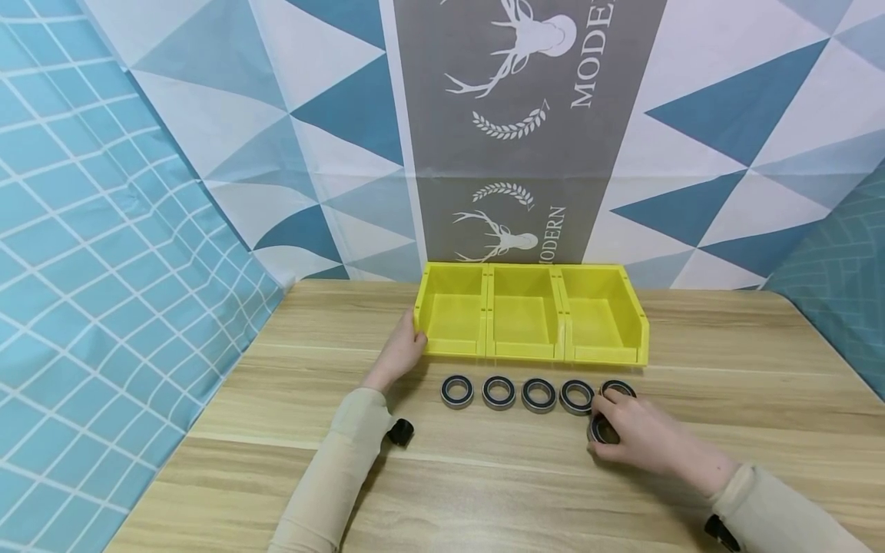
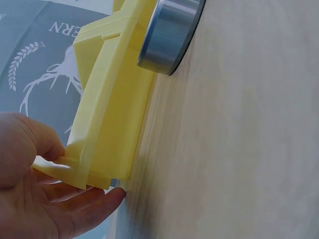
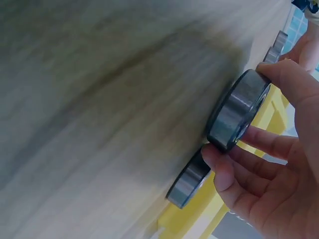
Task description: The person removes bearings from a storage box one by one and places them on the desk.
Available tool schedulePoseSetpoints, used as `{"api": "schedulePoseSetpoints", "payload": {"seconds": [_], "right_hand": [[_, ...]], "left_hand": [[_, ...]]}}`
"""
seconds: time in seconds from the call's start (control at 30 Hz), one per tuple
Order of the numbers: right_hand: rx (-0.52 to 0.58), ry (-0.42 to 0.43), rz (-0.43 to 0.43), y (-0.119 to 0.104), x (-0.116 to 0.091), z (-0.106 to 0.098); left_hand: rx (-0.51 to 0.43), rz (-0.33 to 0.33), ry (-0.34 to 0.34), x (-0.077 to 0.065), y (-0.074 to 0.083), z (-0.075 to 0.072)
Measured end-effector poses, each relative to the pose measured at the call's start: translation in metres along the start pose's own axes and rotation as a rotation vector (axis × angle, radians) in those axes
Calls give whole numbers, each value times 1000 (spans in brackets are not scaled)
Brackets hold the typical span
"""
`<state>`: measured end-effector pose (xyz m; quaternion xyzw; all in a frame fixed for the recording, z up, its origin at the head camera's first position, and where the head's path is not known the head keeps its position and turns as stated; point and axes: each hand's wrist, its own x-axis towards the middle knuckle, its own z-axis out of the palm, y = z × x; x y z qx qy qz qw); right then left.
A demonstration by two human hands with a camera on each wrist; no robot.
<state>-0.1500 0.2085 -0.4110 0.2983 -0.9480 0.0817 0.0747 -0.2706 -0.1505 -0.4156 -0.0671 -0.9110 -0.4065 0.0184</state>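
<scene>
Steel ring bearing (image 1: 603,430) pinched by right hand (image 1: 639,439), smooth wooden table (image 1: 484,491)

1. The head view is bright and even, with soft light from above; short, faint shadows lie under the sleeves.
2. Its edges bend: the pale wooden worktop (image 1: 484,491) looks curved.
3. In both wrist views the near wood is blurred.
4. The grey steel bearing ring (image 3: 234,112) shows a dull sheen, without strong glare.
</scene>
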Motion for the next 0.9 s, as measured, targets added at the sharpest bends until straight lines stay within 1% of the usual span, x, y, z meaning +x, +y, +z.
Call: {"api": "schedulePoseSetpoints", "payload": {"seconds": [0.17,0.33,0.4,0.5,0.6,0.7,0.8,0.9], "right_hand": [[8,-16,-12,-1,-1,0],[4,-49,22,-2,0,-4],[-21,-48,33,-1,3,-8],[-69,-6,23,2,12,-15],[-79,30,13,8,24,-23],[-78,57,24,17,43,-31],[-98,96,54,25,67,-37],[-120,132,107,29,91,-40]], "left_hand": [[-15,0,-4,2,0,0],[-15,-8,-10,1,0,-3],[-16,-13,-10,1,0,-5],[5,-14,-15,1,1,-10],[82,1,-45,3,4,-17],[168,33,-74,6,12,-28],[240,76,-65,8,27,-37],[339,132,-31,11,45,-39]]}}
